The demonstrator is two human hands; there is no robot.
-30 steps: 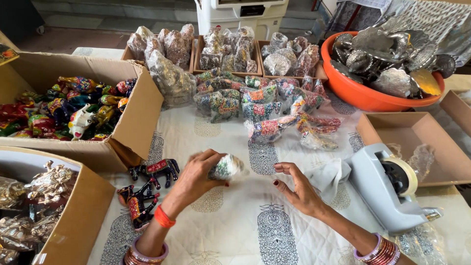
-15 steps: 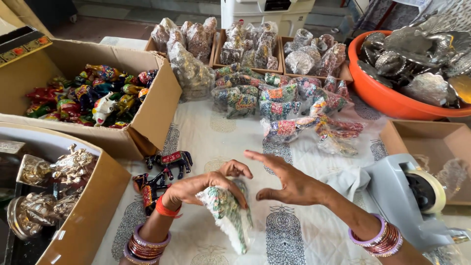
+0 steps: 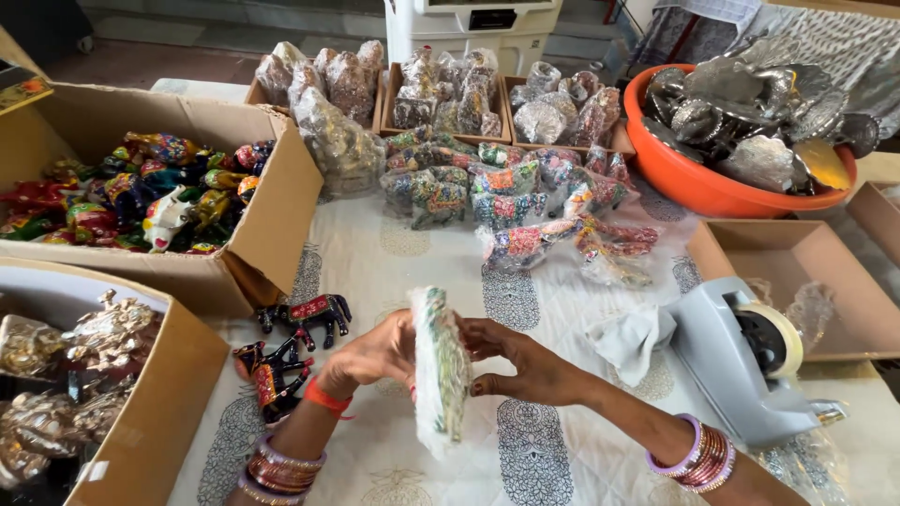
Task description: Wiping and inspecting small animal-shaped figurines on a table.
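We see a small painted figurine in a clear plastic bag [image 3: 439,370] held upright between both hands above the printed cloth [image 3: 394,262], so the wrap can be handled on both sides. Our left hand [image 3: 375,354] and right hand [image 3: 525,365] both clamp it. Just left of our left hand lie unwrapped dark horse figurines [image 3: 286,342]; right of our right hand sits a grey tape dispenser [image 3: 741,361], within easy reach.

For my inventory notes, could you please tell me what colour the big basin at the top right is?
The basin is orange, seen in the head view.
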